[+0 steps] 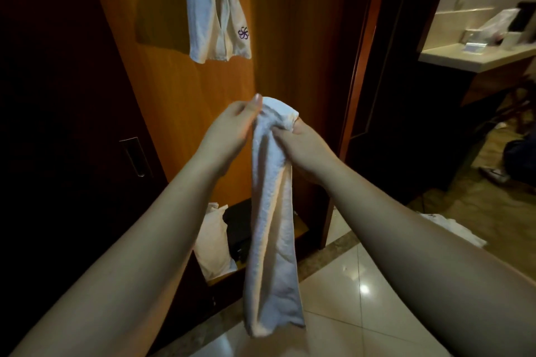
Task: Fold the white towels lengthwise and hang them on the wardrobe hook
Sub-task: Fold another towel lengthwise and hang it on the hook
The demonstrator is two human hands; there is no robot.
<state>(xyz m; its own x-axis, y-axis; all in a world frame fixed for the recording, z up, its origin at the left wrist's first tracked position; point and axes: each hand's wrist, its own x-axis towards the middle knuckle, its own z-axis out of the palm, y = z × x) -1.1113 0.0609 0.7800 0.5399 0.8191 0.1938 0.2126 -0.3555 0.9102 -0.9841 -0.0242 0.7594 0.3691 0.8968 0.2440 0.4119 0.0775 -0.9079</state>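
A white towel (272, 226), folded into a long narrow strip, hangs straight down in front of me. My left hand (229, 130) pinches its top fold from the left, thumb up against the cloth. My right hand (301, 148) grips the same top end from the right, fingers curled into the fabric. Another white towel (214, 6) with a purple flower mark hangs high on the orange wooden wardrobe panel (179, 95); the hook that holds it is out of the frame.
A dark wardrobe door (58, 124) with a recessed metal handle stands at left. White bags (211, 243) and a dark box sit on the wardrobe floor. A counter (475, 58) with toiletries lies at right. Glossy floor tiles (356, 284) are below.
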